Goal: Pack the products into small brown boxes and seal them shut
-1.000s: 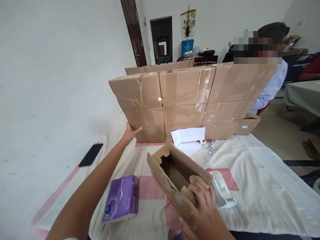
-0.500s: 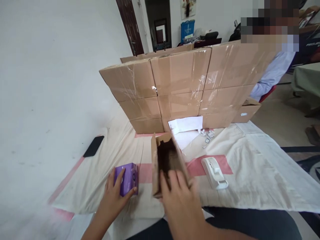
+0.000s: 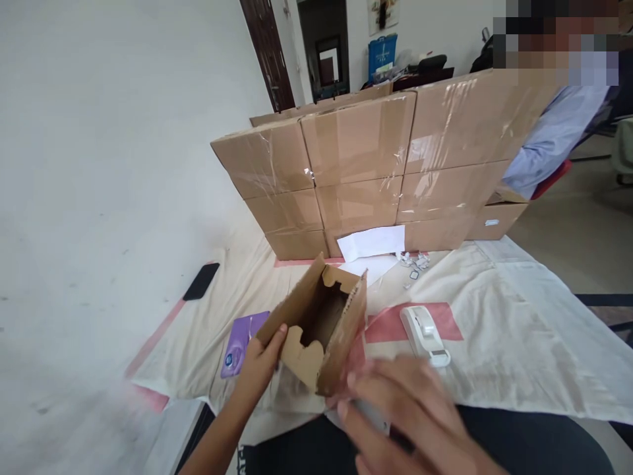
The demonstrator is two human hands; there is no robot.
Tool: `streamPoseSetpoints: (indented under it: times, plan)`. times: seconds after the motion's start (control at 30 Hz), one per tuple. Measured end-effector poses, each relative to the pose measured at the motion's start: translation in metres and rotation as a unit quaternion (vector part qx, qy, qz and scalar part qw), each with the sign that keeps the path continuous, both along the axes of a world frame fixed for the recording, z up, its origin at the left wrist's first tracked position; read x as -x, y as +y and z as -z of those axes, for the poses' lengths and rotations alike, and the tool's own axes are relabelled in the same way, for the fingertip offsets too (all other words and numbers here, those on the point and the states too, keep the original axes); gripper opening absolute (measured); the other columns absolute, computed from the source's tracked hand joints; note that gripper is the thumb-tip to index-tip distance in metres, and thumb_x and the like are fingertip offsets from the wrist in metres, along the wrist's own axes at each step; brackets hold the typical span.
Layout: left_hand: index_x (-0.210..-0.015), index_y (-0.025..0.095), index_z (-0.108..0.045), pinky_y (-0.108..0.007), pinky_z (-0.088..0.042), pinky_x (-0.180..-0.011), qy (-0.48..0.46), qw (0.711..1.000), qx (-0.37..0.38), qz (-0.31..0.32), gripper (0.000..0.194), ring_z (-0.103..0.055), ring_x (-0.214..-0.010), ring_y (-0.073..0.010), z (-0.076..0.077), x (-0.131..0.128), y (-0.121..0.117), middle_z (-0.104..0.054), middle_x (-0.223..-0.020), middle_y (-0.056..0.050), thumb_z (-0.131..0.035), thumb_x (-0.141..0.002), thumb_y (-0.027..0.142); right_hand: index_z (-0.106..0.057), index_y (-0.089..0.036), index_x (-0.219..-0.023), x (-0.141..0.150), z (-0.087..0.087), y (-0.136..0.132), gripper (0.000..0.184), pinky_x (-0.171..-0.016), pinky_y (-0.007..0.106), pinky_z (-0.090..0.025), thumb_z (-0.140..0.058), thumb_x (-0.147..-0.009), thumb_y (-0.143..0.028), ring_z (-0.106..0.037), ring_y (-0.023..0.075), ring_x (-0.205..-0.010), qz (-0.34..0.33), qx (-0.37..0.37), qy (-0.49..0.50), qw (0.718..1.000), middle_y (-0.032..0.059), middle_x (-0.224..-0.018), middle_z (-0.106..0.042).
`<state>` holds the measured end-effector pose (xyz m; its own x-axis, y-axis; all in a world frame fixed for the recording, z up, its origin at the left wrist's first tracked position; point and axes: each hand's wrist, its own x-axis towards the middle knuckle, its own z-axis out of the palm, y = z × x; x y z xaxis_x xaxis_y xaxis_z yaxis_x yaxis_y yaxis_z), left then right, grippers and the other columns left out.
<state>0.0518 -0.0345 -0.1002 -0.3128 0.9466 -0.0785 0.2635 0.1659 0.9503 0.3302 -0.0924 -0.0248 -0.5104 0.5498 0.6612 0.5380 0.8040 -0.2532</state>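
Note:
An open cardboard box stands tilted on the cloth in front of me, its flaps raised and its dark inside showing. My left hand grips its near left side, thumb over the edge. Just left of the box lies a purple packet, partly covered by the box and my left hand. My right hand is off the box's near right corner, smeared by motion. A greyish patch shows between its fingers; whether it is held, I cannot make out.
A white tape dispenser lies to the right. White paper and small scraps lie by a wall of taped cardboard boxes. A black phone is at the left edge. Behind the boxes, a person's sleeve shows.
My left hand has left the purple packet and taken hold of the cardboard box, which has turned and tilted. My right hand has come out of the box and moved right.

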Motion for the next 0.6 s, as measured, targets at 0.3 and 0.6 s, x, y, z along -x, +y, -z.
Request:
streamPoseSetpoints:
  times: [0.3, 0.6]
  plan:
    - [-0.105, 0.016, -0.069, -0.043, -0.06, -0.082, 0.008, 0.999, 0.021, 0.038, 0.075, -0.073, -0.098, -0.0321, -0.028, 0.016, 0.061, -0.076, -0.105, -0.014, -0.071, -0.067, 0.081, -0.074, -0.021, -0.117, -0.038, -0.003, 0.058, 0.033, -0.098, 0.05, -0.044, -0.071, -0.092, -0.043, -0.063, 0.03, -0.104, -0.027, 0.14, -0.064, 0.988, 0.01, -0.106, -0.075]
    - [-0.157, 0.021, -0.022, -0.049, -0.045, -0.107, 0.206, 0.967, 0.08, 0.129, 0.108, -0.065, -0.12, -0.0349, -0.059, -0.007, 0.029, -0.063, -0.134, -0.016, -0.081, -0.069, 0.043, -0.074, -0.022, -0.127, -0.021, 0.013, 0.077, 0.068, -0.116, 0.063, -0.024, -0.071, -0.083, -0.073, -0.043, 0.0434, -0.14, -0.102, 0.208, -0.102, 0.968, 0.0133, -0.134, -0.07]
